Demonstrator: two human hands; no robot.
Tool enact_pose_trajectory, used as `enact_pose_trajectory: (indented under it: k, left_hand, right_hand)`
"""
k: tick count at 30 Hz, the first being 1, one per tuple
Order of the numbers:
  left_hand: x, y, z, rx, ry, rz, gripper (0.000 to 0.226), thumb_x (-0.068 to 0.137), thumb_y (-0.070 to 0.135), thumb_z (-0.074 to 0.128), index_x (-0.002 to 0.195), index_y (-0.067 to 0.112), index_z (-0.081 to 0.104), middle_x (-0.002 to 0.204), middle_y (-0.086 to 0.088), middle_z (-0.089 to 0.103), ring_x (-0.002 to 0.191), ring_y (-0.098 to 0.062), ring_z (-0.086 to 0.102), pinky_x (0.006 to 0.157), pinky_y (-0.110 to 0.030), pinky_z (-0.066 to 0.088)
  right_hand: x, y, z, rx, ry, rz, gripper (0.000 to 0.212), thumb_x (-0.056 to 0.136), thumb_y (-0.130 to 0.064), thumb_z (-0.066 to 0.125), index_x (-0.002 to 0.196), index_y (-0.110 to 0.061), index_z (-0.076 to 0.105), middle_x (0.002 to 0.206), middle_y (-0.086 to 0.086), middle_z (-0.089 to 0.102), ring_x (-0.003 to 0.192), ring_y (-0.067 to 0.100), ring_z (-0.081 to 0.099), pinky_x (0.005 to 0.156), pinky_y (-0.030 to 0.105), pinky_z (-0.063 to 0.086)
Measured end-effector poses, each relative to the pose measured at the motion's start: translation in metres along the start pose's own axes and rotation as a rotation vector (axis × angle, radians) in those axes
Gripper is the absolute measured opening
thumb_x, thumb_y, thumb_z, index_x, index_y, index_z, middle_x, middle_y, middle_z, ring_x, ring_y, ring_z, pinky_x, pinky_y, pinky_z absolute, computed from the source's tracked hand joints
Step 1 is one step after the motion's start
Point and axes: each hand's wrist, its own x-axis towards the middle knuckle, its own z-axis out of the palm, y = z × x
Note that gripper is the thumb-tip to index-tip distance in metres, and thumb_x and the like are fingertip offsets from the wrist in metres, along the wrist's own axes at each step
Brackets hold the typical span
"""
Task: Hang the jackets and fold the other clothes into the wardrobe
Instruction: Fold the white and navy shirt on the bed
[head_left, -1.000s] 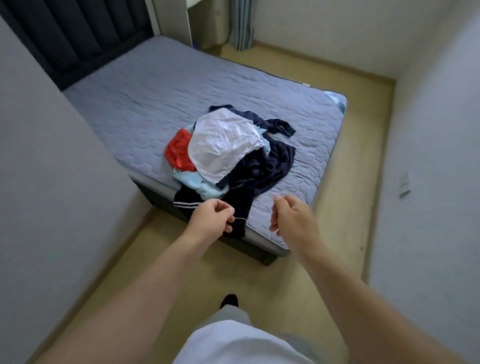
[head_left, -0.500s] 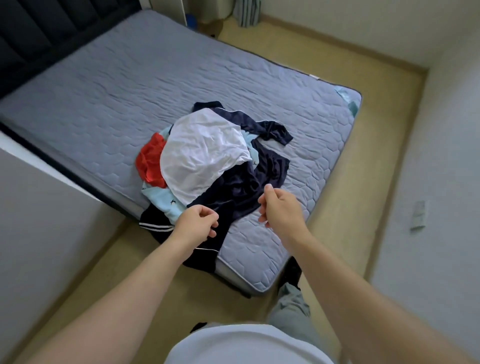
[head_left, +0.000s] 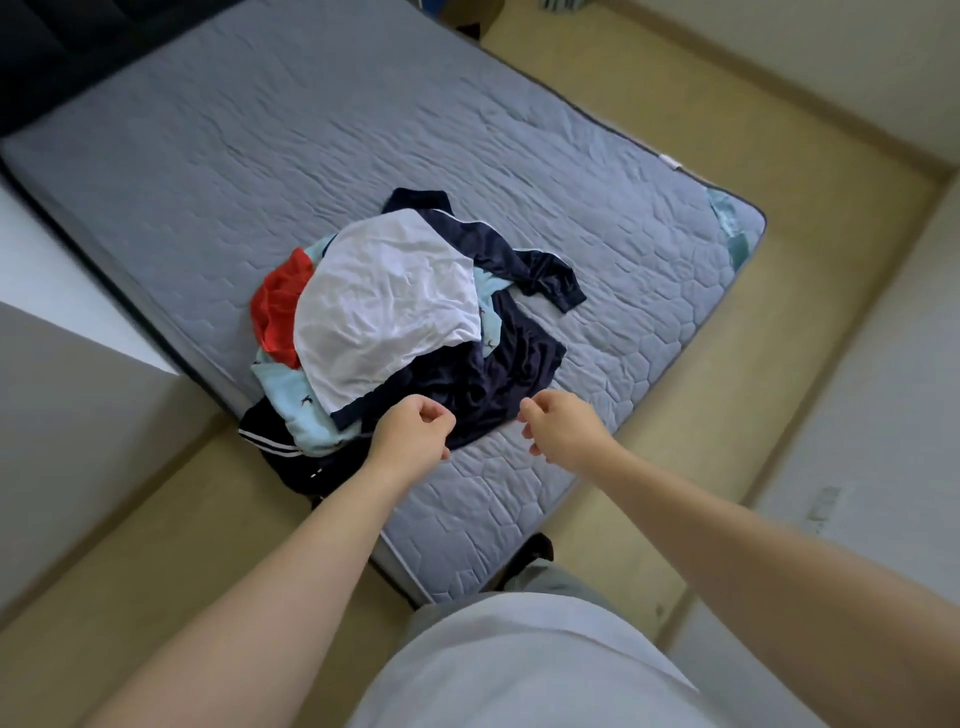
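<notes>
1. Pile of clothes (head_left: 395, 332) lies heaped on the near part of the bed, partly over its edge. No wardrobe in view.
2. Top layer: white garment (head_left: 387, 312), thin, finely creased, dome-shaped.
3. Beneath it: navy jacket (head_left: 519, 364), glossy, with white piping and one sleeve flung out to the right.
4. Left of the white: red garment (head_left: 275, 306), bunched. Below it: pale blue garment (head_left: 285, 389) with small dark bird prints.
5. Dark garment with white stripes (head_left: 270, 441) droops off the bed's edge.
6. Mattress (head_left: 311, 130): grey, quilted in irregular cells. The floor (head_left: 675, 467) is smooth and beige.
7. Left hand (head_left: 410, 441) is over the jacket's near hem, fingers loosely curled, nothing in them. Contact with the cloth cannot be told.
8. Right hand (head_left: 563, 434) is just beside the hem over the quilt, fingers loosely curled and empty.
9. Versus 0.5 s ago: pile unchanged; the bed's near corner now meets the person's torso in view; curl of both hands unchanged.
</notes>
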Motion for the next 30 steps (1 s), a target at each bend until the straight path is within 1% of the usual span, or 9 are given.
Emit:
enact_pose_trajectory:
  k: [2,7,11,14,17,20,24,26,30]
  left_hand:
    - [0.01,-0.001,0.006,0.049,-0.001,0.026,0.005,0.089,0.028,0.063,0.085,0.026,0.063,0.081,0.009,0.067,0.057,-0.006,0.068,0.055,-0.023,0.044]
    - [0.039,0.0,0.025,0.177,0.035,-0.032,0.006,0.092,0.025,0.059,0.087,0.026,0.061,0.085,0.007,0.067,0.075,-0.015,0.068,0.061,-0.026,0.047]
    - [0.074,0.006,0.054,0.206,0.125,-0.11,0.004,0.094,0.027,0.058,0.094,0.028,0.062,0.091,0.01,0.065,0.077,-0.009,0.065,0.058,-0.019,0.041]
    - [0.107,0.007,0.089,0.221,0.209,-0.205,0.011,0.095,0.026,0.059,0.104,0.025,0.065,0.101,0.009,0.062,0.083,-0.005,0.059,0.063,-0.017,0.041]
    - [0.145,0.01,0.126,0.237,0.239,-0.302,0.019,0.097,0.026,0.058,0.113,0.021,0.066,0.116,0.004,0.059,0.083,-0.006,0.057,0.069,-0.019,0.041]
    - [0.176,0.016,0.156,0.305,0.226,-0.326,0.025,0.099,0.028,0.056,0.122,0.019,0.062,0.129,0.004,0.048,0.082,-0.009,0.055,0.075,-0.022,0.042]
    - [0.225,0.023,0.176,0.453,0.171,-0.257,0.031,0.1,0.028,0.052,0.128,0.017,0.057,0.142,0.007,0.036,0.086,-0.016,0.056,0.077,-0.03,0.046]
    - [0.257,0.025,0.181,0.538,0.145,-0.222,0.03,0.099,0.024,0.052,0.128,0.014,0.056,0.148,0.005,0.03,0.092,-0.022,0.058,0.074,-0.033,0.046]
    - [0.323,0.016,0.195,0.735,0.041,-0.214,0.019,0.095,0.011,0.053,0.114,0.009,0.056,0.158,0.0,0.018,0.099,-0.028,0.057,0.067,-0.038,0.041]
  right_hand:
    - [0.011,0.0,-0.006,-0.06,-0.019,-0.012,0.039,0.101,-0.037,0.043,0.103,-0.004,0.063,0.099,0.016,0.07,0.088,0.034,0.069,0.079,0.05,0.057]
    - [0.067,0.003,-0.031,-0.105,-0.063,-0.025,0.034,0.099,-0.036,0.047,0.097,-0.006,0.064,0.098,0.017,0.07,0.08,0.032,0.069,0.074,0.052,0.059]
    - [0.144,0.007,-0.05,-0.129,-0.17,-0.043,0.033,0.1,-0.032,0.045,0.104,-0.005,0.064,0.101,0.016,0.07,0.074,0.023,0.063,0.076,0.05,0.058]
    - [0.207,0.014,-0.063,-0.14,-0.268,-0.052,0.03,0.103,-0.03,0.04,0.11,-0.013,0.064,0.097,0.005,0.068,0.079,0.021,0.065,0.072,0.042,0.058]
    - [0.258,0.026,-0.079,-0.21,-0.338,-0.051,0.034,0.106,-0.031,0.035,0.127,-0.021,0.059,0.092,-0.006,0.065,0.07,0.015,0.062,0.051,0.026,0.044]
    - [0.296,0.033,-0.092,-0.296,-0.382,-0.057,0.038,0.107,-0.03,0.032,0.137,-0.021,0.053,0.085,-0.007,0.064,0.052,0.01,0.052,0.044,0.022,0.037]
    - [0.334,0.047,-0.093,-0.331,-0.423,-0.051,0.043,0.108,-0.03,0.031,0.147,-0.02,0.045,0.083,-0.001,0.066,0.049,0.011,0.048,0.04,0.021,0.035]
    - [0.348,0.054,-0.088,-0.322,-0.44,-0.043,0.045,0.108,-0.029,0.03,0.151,-0.019,0.04,0.086,-0.006,0.064,0.051,0.008,0.049,0.038,0.017,0.034]
    - [0.371,0.07,-0.074,-0.268,-0.437,-0.012,0.048,0.108,-0.03,0.029,0.154,-0.02,0.034,0.105,-0.014,0.057,0.065,0.001,0.054,0.052,0.017,0.039]
